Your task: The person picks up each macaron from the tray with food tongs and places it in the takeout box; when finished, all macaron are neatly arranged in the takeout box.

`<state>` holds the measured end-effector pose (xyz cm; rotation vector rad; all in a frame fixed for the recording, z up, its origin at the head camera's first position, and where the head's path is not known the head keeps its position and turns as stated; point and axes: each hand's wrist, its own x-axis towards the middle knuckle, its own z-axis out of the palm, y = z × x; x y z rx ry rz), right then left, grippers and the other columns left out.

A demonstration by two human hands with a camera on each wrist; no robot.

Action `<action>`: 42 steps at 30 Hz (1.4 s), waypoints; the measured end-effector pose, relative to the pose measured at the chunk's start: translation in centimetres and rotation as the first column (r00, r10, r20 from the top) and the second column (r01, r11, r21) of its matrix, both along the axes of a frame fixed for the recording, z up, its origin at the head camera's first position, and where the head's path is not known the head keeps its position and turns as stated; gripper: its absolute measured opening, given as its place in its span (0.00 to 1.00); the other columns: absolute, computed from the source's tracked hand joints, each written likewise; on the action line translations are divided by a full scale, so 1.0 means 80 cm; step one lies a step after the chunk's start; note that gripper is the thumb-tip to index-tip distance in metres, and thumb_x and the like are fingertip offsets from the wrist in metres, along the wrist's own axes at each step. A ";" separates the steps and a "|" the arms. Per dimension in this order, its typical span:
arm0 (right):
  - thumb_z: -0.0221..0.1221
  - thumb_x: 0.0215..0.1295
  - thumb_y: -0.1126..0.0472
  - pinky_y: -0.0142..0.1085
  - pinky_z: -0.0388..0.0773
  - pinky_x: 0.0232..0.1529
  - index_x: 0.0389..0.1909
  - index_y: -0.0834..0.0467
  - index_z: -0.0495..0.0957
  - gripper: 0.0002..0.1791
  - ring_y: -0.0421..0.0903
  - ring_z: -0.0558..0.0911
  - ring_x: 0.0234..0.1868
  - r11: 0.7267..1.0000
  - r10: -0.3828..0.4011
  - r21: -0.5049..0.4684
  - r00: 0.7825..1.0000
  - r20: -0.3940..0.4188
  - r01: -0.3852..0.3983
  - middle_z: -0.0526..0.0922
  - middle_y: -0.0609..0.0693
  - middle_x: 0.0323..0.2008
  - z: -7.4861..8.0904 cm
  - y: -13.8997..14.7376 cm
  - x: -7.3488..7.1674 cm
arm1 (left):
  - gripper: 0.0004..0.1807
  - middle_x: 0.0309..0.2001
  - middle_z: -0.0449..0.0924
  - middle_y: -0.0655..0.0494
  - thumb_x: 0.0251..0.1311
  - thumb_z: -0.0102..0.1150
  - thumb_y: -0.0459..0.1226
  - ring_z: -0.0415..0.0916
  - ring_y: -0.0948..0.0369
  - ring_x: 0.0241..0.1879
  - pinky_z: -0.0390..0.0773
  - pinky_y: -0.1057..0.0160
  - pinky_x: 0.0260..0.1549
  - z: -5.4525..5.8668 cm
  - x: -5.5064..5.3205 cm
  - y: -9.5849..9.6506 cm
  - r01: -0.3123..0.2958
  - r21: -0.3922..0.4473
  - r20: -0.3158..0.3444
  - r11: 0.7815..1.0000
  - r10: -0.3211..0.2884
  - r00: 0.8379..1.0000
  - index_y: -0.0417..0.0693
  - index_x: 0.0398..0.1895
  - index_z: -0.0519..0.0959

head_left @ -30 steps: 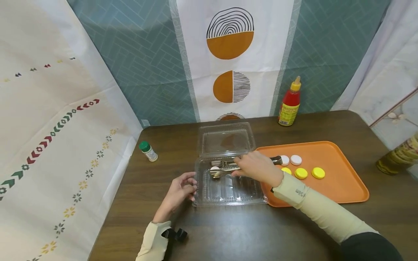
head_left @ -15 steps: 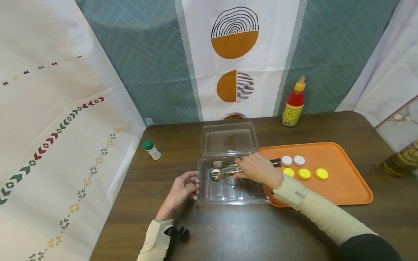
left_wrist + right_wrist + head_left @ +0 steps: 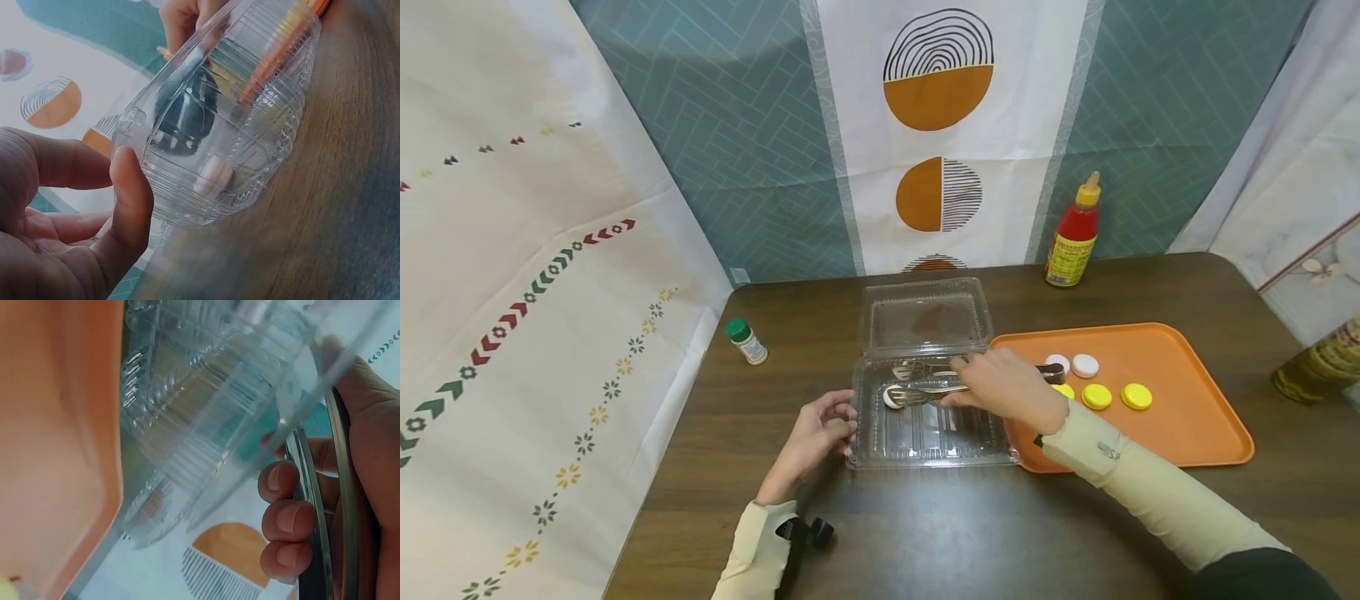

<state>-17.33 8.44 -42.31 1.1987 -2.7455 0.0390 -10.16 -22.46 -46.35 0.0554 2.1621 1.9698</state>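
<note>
A clear plastic clamshell box (image 3: 970, 450) lies with its lid folded back. My left hand (image 3: 820, 429) pinches the box's left rim between thumb and fingers. In my right hand (image 3: 1003, 383) are metal tongs (image 3: 917, 396), gripped with the fingers wrapped round their arms in the right wrist view. The tongs' two ends stand apart inside the box. A white macaron-like disc (image 3: 891, 397) sits near the box's left wall, at the tip of the tongs' nearer arm and partly covered by it. Through the plastic the disc (image 3: 214, 177) also shows in the left wrist view.
To the right, an orange tray (image 3: 1195, 417) carries white discs (image 3: 1085, 366) and yellow discs (image 3: 1096, 397). A green-capped shaker (image 3: 747, 342) stands at left, a red sauce bottle (image 3: 1072, 237) at the back. A greenish-brown bottle (image 3: 1318, 367) is at the right edge.
The tongs have shifted slightly right with my right hand. The white disc, earlier between the tongs' ends, now lies at the tip of the nearer arm. My left hand stays on the rim.
</note>
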 end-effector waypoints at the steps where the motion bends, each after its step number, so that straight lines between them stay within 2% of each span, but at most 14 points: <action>1: 0.66 0.60 0.35 0.31 0.52 0.14 0.32 0.58 0.77 0.28 0.41 0.61 0.13 1.000 -0.001 -0.002 1.000 -0.012 0.001 0.65 0.45 0.16 0.001 0.003 0.003 | 0.26 0.40 0.73 0.42 0.61 0.52 0.20 0.75 0.60 0.27 0.80 0.69 0.19 0.000 0.000 0.000 0.002 -0.003 -0.003 1.000 -0.002 1.000 0.24 0.65 0.66; 6: 0.67 0.59 0.36 0.31 0.50 0.13 0.32 0.58 0.77 0.28 0.41 0.58 0.13 1.000 -0.019 -0.025 0.999 -0.034 0.018 0.61 0.45 0.15 0.007 0.017 0.015 | 0.27 0.41 0.74 0.41 0.60 0.53 0.20 0.75 0.60 0.27 0.80 0.69 0.19 0.000 0.000 -0.002 0.003 -0.012 -0.011 1.000 -0.003 1.000 0.23 0.65 0.66; 14: 0.69 0.56 0.36 0.30 0.53 0.13 0.39 0.61 0.78 0.31 0.39 0.59 0.11 0.994 -0.067 -0.089 0.998 0.015 0.068 0.65 0.44 0.17 0.012 0.039 0.028 | 0.26 0.41 0.73 0.43 0.61 0.53 0.20 0.75 0.59 0.27 0.80 0.69 0.19 0.001 0.000 0.001 0.009 -0.010 -0.006 1.000 -0.009 1.000 0.24 0.65 0.66; 19: 0.68 0.59 0.37 0.31 0.55 0.12 0.43 0.60 0.77 0.30 0.39 0.61 0.11 0.980 -0.119 -0.154 0.992 0.044 0.125 0.71 0.43 0.18 0.012 0.060 0.028 | 0.26 0.39 0.74 0.45 0.61 0.53 0.21 0.76 0.61 0.26 0.80 0.69 0.19 0.000 0.003 0.002 0.020 0.002 -0.053 1.000 -0.020 0.998 0.23 0.64 0.66; 23: 0.66 0.61 0.37 0.31 0.52 0.13 0.42 0.60 0.78 0.29 0.39 0.59 0.12 0.973 -0.148 -0.173 0.989 0.029 0.151 0.66 0.42 0.17 0.011 0.079 0.029 | 0.25 0.38 0.74 0.46 0.60 0.52 0.21 0.76 0.61 0.26 0.80 0.68 0.18 -0.003 0.004 0.001 0.039 0.014 -0.099 0.999 -0.037 0.994 0.21 0.63 0.66; 27: 0.64 0.62 0.35 0.32 0.52 0.12 0.39 0.60 0.77 0.29 0.39 0.58 0.11 0.970 -0.176 -0.166 0.984 0.016 0.177 0.63 0.41 0.15 0.009 0.095 0.031 | 0.26 0.39 0.74 0.44 0.61 0.53 0.20 0.76 0.60 0.26 0.80 0.69 0.19 -0.001 0.004 0.002 0.018 0.009 -0.059 1.000 -0.018 0.998 0.22 0.64 0.66; 32: 0.63 0.64 0.36 0.34 0.61 0.13 0.41 0.61 0.77 0.29 0.40 0.64 0.13 0.959 -0.229 -0.158 0.972 0.046 0.234 0.65 0.42 0.16 0.003 0.115 0.032 | 0.26 0.41 0.73 0.41 0.61 0.53 0.19 0.75 0.61 0.26 0.79 0.69 0.19 0.003 0.003 0.006 -0.007 0.004 -0.010 1.000 0.008 1.000 0.24 0.65 0.67; 39: 0.71 0.57 0.42 0.33 0.61 0.13 0.35 0.60 0.71 0.27 0.41 0.62 0.14 0.956 -0.246 -0.167 0.969 -0.004 0.242 0.63 0.43 0.16 -0.005 0.142 0.034 | 0.27 0.41 0.73 0.42 0.61 0.52 0.19 0.75 0.60 0.27 0.79 0.69 0.19 0.002 0.004 0.005 0.000 0.019 0.001 1.000 0.000 1.000 0.23 0.66 0.65; 42: 0.72 0.56 0.43 0.33 0.63 0.14 0.36 0.61 0.71 0.28 0.41 0.64 0.14 0.948 -0.273 -0.166 0.962 0.008 0.270 0.65 0.44 0.17 -0.006 0.150 0.035 | 0.28 0.42 0.73 0.42 0.61 0.52 0.19 0.74 0.60 0.27 0.79 0.70 0.20 0.002 0.004 0.004 0.005 0.026 0.005 1.000 -0.005 1.000 0.23 0.66 0.64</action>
